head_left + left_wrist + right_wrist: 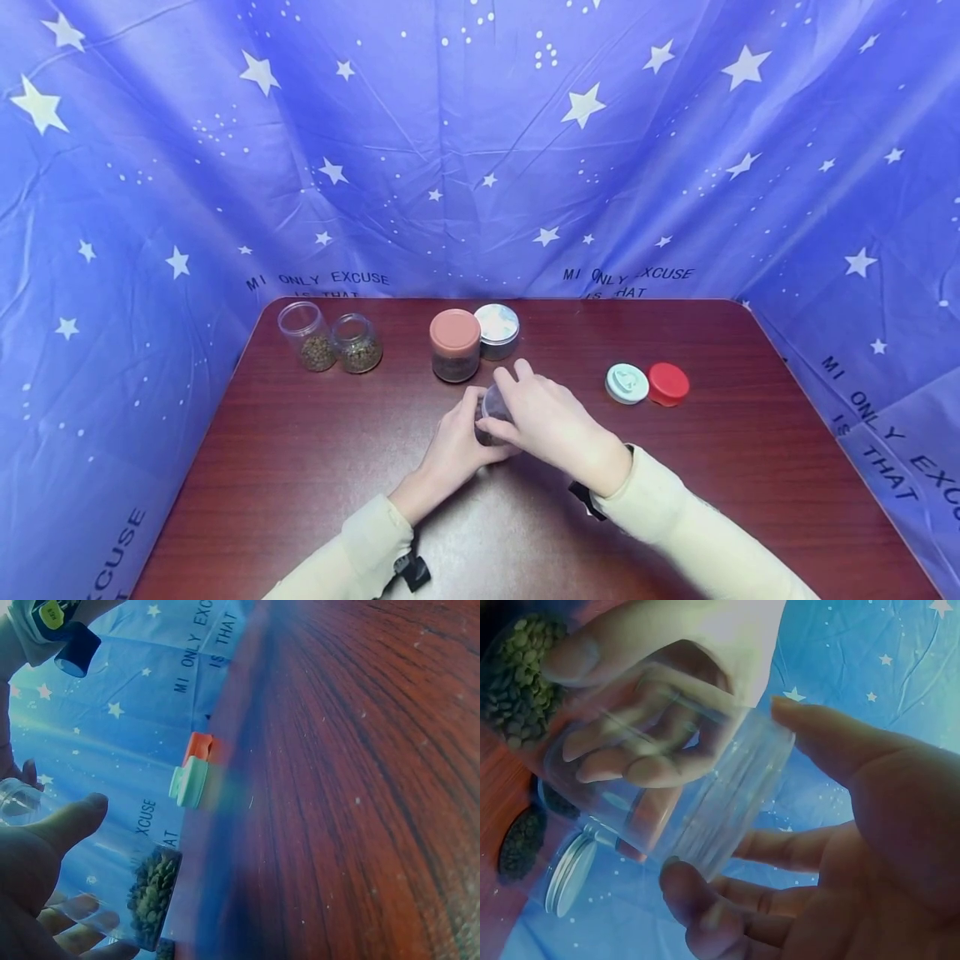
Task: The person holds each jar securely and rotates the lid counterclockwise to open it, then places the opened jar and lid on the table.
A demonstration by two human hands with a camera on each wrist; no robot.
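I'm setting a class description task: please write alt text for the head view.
A person's left hand and right hand hold a clear jar at a table. Beyond stand a pink-lidded jar and a silver-lidded jar; two open jars stand left, and a green lid and red lid lie right.

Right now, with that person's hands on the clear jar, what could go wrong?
If the left hand or right hand slips, the clear jar might tip and spill its pellets. The pink-lidded jar stands just beyond the hands, so a wide movement might bump it. The two jars at left look uncapped, so a knock could spill them.
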